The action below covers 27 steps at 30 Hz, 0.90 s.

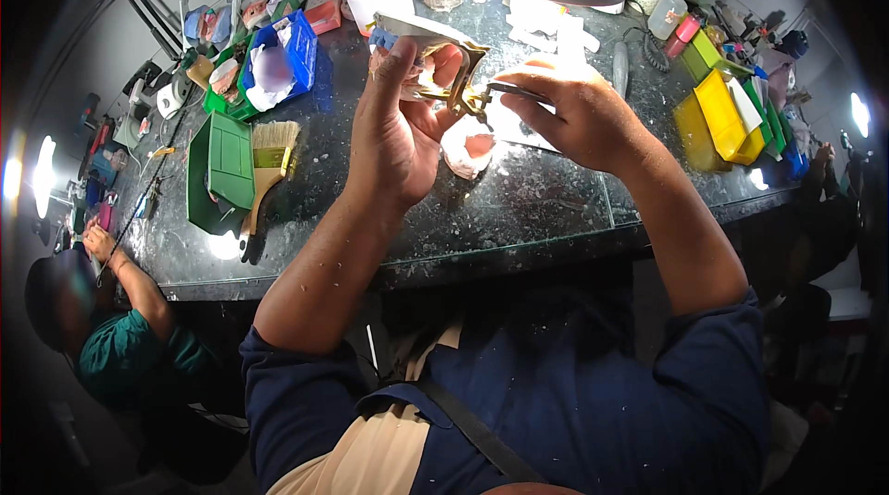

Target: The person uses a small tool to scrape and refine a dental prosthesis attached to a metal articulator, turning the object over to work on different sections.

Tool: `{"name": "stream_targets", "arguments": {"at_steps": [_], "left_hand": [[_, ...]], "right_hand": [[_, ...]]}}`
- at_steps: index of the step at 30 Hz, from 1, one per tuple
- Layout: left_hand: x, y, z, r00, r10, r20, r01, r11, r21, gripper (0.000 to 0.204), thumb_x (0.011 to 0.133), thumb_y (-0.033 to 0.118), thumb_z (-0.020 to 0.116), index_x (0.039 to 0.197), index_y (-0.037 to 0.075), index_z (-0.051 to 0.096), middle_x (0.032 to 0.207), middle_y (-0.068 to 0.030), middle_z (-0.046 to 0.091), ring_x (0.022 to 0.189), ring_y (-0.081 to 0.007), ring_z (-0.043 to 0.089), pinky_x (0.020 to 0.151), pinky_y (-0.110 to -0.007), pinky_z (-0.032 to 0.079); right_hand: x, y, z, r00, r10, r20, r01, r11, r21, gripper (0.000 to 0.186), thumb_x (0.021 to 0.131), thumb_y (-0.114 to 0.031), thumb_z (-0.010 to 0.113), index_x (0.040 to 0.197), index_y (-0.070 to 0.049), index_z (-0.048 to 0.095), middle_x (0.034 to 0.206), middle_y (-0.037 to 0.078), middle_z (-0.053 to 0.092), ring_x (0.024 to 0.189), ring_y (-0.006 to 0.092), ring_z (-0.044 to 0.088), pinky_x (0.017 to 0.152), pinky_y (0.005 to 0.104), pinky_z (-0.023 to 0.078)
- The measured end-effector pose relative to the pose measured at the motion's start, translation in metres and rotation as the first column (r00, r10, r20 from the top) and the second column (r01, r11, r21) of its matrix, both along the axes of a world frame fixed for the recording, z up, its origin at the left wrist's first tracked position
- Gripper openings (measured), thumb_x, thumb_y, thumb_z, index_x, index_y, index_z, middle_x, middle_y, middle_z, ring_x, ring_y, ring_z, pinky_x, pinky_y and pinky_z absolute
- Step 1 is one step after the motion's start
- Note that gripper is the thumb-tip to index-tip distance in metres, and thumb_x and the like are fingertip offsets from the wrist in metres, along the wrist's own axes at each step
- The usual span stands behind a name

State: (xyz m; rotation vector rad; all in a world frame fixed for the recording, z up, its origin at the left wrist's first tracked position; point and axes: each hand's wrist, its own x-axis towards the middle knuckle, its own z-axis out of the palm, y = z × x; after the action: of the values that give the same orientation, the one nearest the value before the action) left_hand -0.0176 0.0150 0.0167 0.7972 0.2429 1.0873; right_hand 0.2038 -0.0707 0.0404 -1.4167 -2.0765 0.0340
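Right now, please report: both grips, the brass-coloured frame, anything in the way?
Left grip holding brass-coloured frame. Right grip pinching slim dark tool beside it; contact unclear. Pale lump on bench nearby, not visibly blocking.

Navy short-sleeved top (574, 393), dark diagonal strap (474, 438) across front. Beige fabric panel (366, 458) left of strap, pale specks on it. Sleeves (301, 379) navy, both sides of strap.

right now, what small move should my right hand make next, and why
Probably ease the thin grey tool slightly toward the brass articulator's near end: your right hand pinches it close beside that end, while your left hand supports the articulator above the bench. Go gently, as I can't tell whether they already touch.
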Motion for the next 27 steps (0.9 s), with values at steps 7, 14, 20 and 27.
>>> {"name": "stream_targets", "arguments": {"at_steps": [7, 14, 20, 27], "left_hand": [[0.003, -0.001, -0.004, 1.000, -0.005, -0.026, 0.004, 0.999, -0.032, 0.046, 0.105, 0.040, 0.076, 0.139, 0.011, 0.065, 0.136, -0.0074, 0.070, 0.130, -0.0196, 0.065, 0.111, -0.053, 0.057], [0.006, -0.008, 0.000, 0.997, 0.053, -0.057, -0.055, 0.998, -0.028, 0.053, 0.105, 0.039, 0.076, 0.146, 0.013, 0.056, 0.138, -0.0060, 0.068, 0.130, -0.0208, 0.065, 0.111, -0.051, 0.056], [0.013, -0.023, -0.006, 0.904, 0.419, -0.087, -0.350, 0.841, 0.412, 0.064, 0.101, 0.017, 0.085, 0.147, 0.002, 0.043, 0.127, -0.0095, 0.065, 0.115, -0.0155, 0.067, 0.096, -0.034, 0.058], [0.010, -0.019, -0.003, 0.929, 0.368, -0.030, -0.329, 0.863, 0.383, 0.069, 0.099, 0.011, 0.086, 0.149, 0.001, 0.039, 0.128, -0.0109, 0.064, 0.116, -0.0155, 0.066, 0.098, -0.031, 0.057]], "right_hand": [[-0.001, -0.003, -0.002, 0.985, -0.156, 0.076, 0.167, 0.969, -0.184, 0.032, 0.106, -0.034, 0.069, 0.121, -0.006, 0.076, 0.092, 0.019, 0.077, 0.089, 0.0425, 0.074, 0.082, 0.0474, 0.059], [-0.014, 0.000, 0.000, 0.966, -0.228, 0.124, 0.252, 0.940, -0.232, 0.034, 0.104, -0.037, 0.066, 0.121, -0.009, 0.076, 0.088, 0.019, 0.078, 0.085, 0.0404, 0.077, 0.081, 0.0493, 0.061], [-0.027, 0.004, 0.004, 0.910, -0.327, 0.254, 0.386, 0.892, -0.236, 0.032, 0.104, -0.034, 0.063, 0.120, -0.009, 0.076, 0.096, 0.020, 0.079, 0.094, 0.0411, 0.077, 0.086, 0.0503, 0.062], [-0.027, -0.001, -0.002, 0.945, -0.265, 0.192, 0.293, 0.946, -0.138, 0.031, 0.109, -0.031, 0.060, 0.117, -0.002, 0.071, 0.098, 0.025, 0.075, 0.096, 0.0463, 0.073, 0.086, 0.0546, 0.057]]}}
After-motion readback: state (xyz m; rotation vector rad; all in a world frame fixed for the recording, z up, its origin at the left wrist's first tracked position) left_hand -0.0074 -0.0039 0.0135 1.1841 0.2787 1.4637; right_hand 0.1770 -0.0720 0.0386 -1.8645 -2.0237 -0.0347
